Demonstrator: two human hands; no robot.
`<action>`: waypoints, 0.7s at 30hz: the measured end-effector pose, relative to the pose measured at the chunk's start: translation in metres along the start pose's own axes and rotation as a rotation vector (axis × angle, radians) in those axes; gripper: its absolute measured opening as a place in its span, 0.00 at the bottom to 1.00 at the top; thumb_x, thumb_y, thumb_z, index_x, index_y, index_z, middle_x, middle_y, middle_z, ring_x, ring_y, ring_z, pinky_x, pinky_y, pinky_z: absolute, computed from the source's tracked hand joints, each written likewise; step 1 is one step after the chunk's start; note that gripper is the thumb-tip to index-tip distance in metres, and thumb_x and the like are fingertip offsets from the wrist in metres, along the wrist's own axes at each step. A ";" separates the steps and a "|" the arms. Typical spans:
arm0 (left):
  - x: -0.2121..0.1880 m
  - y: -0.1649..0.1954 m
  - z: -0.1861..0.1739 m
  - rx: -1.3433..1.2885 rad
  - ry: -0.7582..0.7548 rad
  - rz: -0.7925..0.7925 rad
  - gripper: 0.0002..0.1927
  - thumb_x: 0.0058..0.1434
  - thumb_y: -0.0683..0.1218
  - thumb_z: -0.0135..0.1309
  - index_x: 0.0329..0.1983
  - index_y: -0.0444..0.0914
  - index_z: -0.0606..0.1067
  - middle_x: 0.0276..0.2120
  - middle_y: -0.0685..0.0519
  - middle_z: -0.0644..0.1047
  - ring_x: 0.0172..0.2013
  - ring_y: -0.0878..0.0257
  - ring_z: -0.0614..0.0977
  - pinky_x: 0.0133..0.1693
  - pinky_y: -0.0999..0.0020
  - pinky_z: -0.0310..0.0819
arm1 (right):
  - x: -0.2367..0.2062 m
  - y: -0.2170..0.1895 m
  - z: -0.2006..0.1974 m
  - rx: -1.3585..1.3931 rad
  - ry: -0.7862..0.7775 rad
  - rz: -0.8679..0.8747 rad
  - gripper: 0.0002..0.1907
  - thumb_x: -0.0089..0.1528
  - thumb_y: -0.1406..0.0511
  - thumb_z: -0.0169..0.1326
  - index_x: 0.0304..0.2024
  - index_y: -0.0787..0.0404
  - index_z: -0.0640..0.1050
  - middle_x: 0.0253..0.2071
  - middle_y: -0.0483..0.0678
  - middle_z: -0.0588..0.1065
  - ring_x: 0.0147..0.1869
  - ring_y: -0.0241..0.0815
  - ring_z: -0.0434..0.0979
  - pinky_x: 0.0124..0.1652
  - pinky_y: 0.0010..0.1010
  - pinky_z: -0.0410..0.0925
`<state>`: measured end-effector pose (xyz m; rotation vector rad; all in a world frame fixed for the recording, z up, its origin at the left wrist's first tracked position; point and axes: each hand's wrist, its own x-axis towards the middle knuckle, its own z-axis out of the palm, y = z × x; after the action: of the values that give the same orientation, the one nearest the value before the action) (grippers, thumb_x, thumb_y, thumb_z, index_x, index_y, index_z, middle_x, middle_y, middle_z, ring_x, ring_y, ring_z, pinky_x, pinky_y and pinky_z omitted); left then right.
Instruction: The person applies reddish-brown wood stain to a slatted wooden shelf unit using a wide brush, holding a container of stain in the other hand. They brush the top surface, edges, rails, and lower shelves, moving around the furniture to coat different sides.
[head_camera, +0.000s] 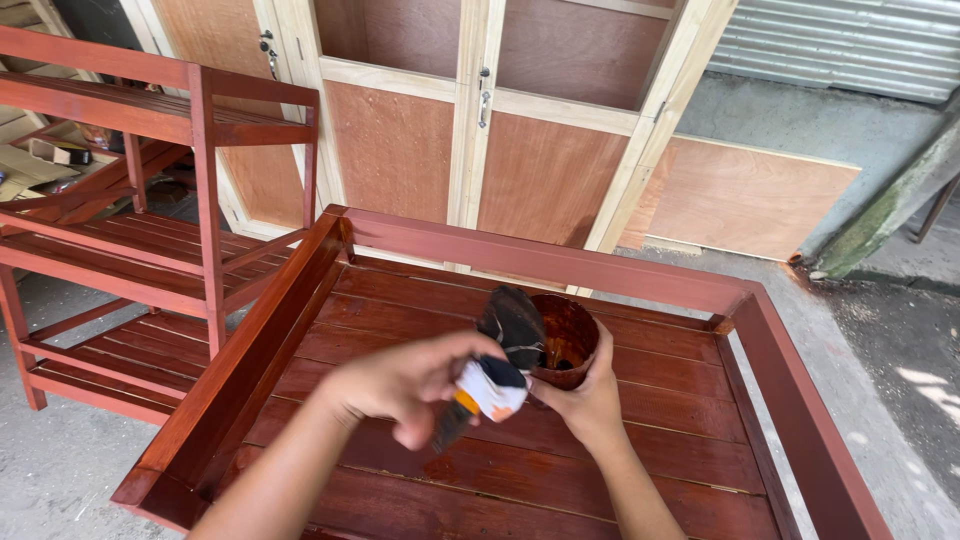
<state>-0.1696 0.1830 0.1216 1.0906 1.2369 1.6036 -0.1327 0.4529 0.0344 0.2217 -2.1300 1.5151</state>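
Observation:
My right hand grips a small round cup stained red-brown inside, held above the slatted top of a red-brown wooden rack. My left hand holds a paintbrush with a white and orange handle and dark, wet bristles. The bristles rest at the cup's left rim. Both hands hover over the middle slats, a little above the wood.
A second red-brown slatted shelf unit stands to the left. Behind is an unpainted plywood cabinet with pale frames. A plywood sheet leans on the grey wall at right. Bare concrete floor surrounds the rack.

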 end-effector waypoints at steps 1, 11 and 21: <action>0.002 -0.003 0.005 0.006 0.013 0.026 0.64 0.34 0.50 0.80 0.75 0.32 0.60 0.62 0.41 0.74 0.63 0.50 0.76 0.65 0.57 0.75 | 0.001 0.000 0.000 0.048 0.007 -0.001 0.55 0.45 0.70 0.72 0.68 0.60 0.55 0.62 0.56 0.72 0.67 0.49 0.74 0.64 0.42 0.68; 0.021 -0.023 0.046 0.994 0.516 0.358 0.44 0.36 0.52 0.80 0.54 0.40 0.68 0.44 0.49 0.72 0.48 0.56 0.78 0.47 0.64 0.74 | 0.001 0.000 0.009 0.151 0.028 0.067 0.54 0.46 0.71 0.71 0.69 0.59 0.55 0.62 0.54 0.71 0.67 0.47 0.73 0.65 0.41 0.67; 0.084 -0.027 -0.006 0.367 0.955 0.708 0.26 0.58 0.45 0.65 0.58 0.35 0.70 0.45 0.50 0.79 0.41 0.65 0.82 0.41 0.70 0.81 | -0.015 0.001 -0.023 0.194 0.128 0.166 0.53 0.47 0.66 0.72 0.67 0.60 0.55 0.62 0.53 0.70 0.67 0.47 0.72 0.62 0.41 0.70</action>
<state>-0.1975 0.2651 0.1069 1.0638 1.9398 2.6986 -0.1134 0.4724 0.0320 0.0138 -1.9422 1.7828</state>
